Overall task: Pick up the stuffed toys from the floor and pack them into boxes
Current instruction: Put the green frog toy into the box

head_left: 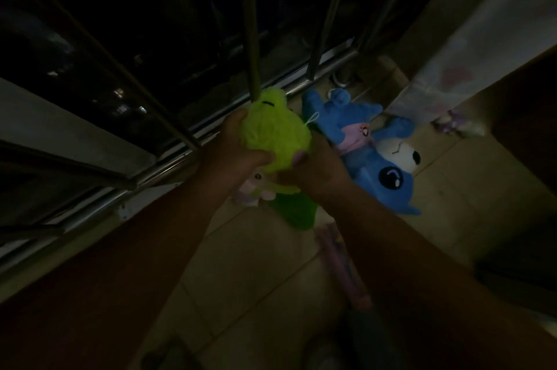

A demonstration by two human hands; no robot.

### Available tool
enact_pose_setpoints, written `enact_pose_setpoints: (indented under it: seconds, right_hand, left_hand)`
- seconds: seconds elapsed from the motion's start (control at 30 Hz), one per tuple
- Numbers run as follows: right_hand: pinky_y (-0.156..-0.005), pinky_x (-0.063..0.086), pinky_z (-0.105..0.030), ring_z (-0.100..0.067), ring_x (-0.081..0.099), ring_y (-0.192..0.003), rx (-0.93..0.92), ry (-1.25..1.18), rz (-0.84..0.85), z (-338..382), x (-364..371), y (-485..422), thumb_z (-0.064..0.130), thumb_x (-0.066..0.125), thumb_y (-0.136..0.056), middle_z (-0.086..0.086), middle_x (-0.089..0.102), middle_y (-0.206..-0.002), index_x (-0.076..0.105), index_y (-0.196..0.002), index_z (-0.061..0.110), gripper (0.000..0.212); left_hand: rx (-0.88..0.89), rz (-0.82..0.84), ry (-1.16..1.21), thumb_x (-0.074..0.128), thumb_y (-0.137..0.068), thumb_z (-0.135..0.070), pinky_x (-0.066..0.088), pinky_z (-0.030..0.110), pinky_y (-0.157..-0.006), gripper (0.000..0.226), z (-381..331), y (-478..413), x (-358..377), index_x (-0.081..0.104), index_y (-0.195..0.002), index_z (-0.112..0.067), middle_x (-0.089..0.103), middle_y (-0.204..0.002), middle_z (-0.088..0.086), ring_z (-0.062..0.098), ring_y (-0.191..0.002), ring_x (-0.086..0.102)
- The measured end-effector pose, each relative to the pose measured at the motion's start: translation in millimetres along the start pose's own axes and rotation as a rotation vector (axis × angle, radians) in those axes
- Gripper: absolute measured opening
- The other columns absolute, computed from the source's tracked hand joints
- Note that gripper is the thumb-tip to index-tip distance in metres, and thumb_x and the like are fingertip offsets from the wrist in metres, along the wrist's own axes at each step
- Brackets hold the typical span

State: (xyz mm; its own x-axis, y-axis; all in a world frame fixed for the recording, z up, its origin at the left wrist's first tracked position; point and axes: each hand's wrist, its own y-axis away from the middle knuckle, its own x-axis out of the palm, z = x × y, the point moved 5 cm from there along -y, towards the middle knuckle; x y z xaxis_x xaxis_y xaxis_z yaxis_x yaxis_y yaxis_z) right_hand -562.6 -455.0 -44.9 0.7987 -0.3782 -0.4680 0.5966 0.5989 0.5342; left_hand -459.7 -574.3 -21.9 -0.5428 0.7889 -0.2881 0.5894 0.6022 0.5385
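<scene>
The scene is dim. A fuzzy lime-green stuffed toy is held up between both hands near the railing. My left hand grips its left side and my right hand cups it from below right. A small pale pink toy and a darker green plush part hang under the hands; whether either is held I cannot tell. A large blue plush with a white muzzle and big eye lies on the tiled floor just right of my hands.
A steel railing with vertical bars runs across the left and top, darkness beyond it. A brown cardboard box wall stands at the right. A printed curtain or sheet hangs at the upper right. A pink striped object lies on the floor.
</scene>
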Motion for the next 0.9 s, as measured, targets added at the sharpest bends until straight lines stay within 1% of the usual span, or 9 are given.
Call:
enact_pose_setpoints:
  seconds: [0.13,0.23,0.3,0.4,0.47,0.57,0.63,0.73,0.9]
  right_hand:
    - [-0.092,0.051,-0.034,-0.015,0.056,-0.11,-0.009,0.106,0.0,-3,15,-7,0.072,0.067,-0.033,-0.001,0.06,-0.121,0.049,-0.133,0.013,0.118]
    - [-0.089,0.039,-0.005,-0.006,0.052,-0.111,-0.056,0.159,0.0,2,18,2,0.092,0.048,-0.034,0.004,0.059,-0.123,0.053,-0.131,0.016,0.123]
    - [-0.076,0.028,0.008,-0.001,0.049,-0.108,-0.069,0.145,-0.039,13,5,20,0.084,0.052,-0.039,0.007,0.057,-0.122,0.052,-0.132,0.017,0.114]
    - [-0.067,0.034,0.001,-0.003,0.056,-0.095,-0.042,0.035,-0.096,36,-27,57,0.05,0.084,-0.049,0.01,0.058,-0.104,0.054,-0.119,0.012,0.085]
    - [-0.072,0.044,-0.008,-0.007,0.06,-0.096,-0.037,0.006,-0.128,50,-48,82,0.03,0.091,-0.052,0.008,0.061,-0.103,0.053,-0.116,0.013,0.076]
    - [-0.086,0.05,-0.029,-0.017,0.058,-0.105,-0.089,-0.031,-0.172,74,-83,121,0.028,0.092,-0.049,-0.002,0.06,-0.115,0.052,-0.123,0.017,0.086]
    - [-0.081,0.051,-0.029,-0.016,0.058,-0.1,-0.088,-0.072,-0.187,94,-109,151,0.022,0.092,-0.049,-0.001,0.058,-0.111,0.051,-0.118,0.023,0.081]
    - [-0.077,0.054,-0.037,-0.019,0.061,-0.096,-0.108,-0.091,-0.232,126,-152,192,0.032,0.084,-0.043,-0.002,0.061,-0.107,0.053,-0.115,0.026,0.079]
    - [-0.066,0.043,-0.011,-0.01,0.056,-0.094,-0.159,-0.061,-0.281,194,-248,269,0.023,0.089,-0.051,0.005,0.058,-0.108,0.051,-0.131,0.023,0.088]
  left_hand:
    - [0.036,0.038,0.091,0.071,-0.076,0.005,0.046,0.036,-0.094,0.083,-9,4,4,0.035,-0.143,-0.027,0.05,-0.127,-0.003,0.015,-0.113,0.048]
    - [0.041,0.035,0.076,0.072,-0.056,-0.017,0.047,0.041,-0.096,0.091,-17,18,-1,0.038,-0.139,-0.035,0.053,-0.121,-0.01,0.017,-0.114,0.053]
    - [0.051,0.025,0.047,0.072,-0.05,-0.023,0.048,0.044,-0.097,0.095,-25,31,-5,0.039,-0.138,-0.039,0.054,-0.12,-0.013,0.018,-0.114,0.054]
    - [0.101,0.004,0.032,0.075,-0.048,-0.027,0.049,0.039,-0.095,0.094,-50,58,-9,0.041,-0.134,-0.044,0.055,-0.113,-0.022,0.013,-0.112,0.056]
    - [0.127,-0.01,-0.013,0.075,-0.045,-0.033,0.048,0.038,-0.094,0.096,-73,82,-12,0.04,-0.134,-0.048,0.053,-0.114,-0.022,0.014,-0.113,0.055]
    - [0.157,-0.033,-0.039,0.075,-0.047,-0.033,0.047,0.036,-0.094,0.097,-113,120,-13,0.037,-0.135,-0.049,0.048,-0.11,-0.026,0.013,-0.11,0.052]
    - [0.181,-0.051,-0.055,0.075,-0.049,-0.033,0.047,0.038,-0.095,0.096,-143,150,-13,0.036,-0.135,-0.05,0.046,-0.119,-0.016,0.015,-0.113,0.051]
    - [0.254,-0.097,-0.098,0.073,-0.051,-0.037,0.046,0.035,-0.095,0.096,-191,191,-14,0.034,-0.137,-0.049,0.039,-0.133,-0.003,0.017,-0.117,0.05]
    - [0.38,-0.041,-0.011,0.073,-0.052,-0.043,0.043,0.018,-0.087,0.093,-300,262,-13,0.033,-0.136,-0.047,0.048,-0.13,-0.018,-0.005,-0.111,0.051]
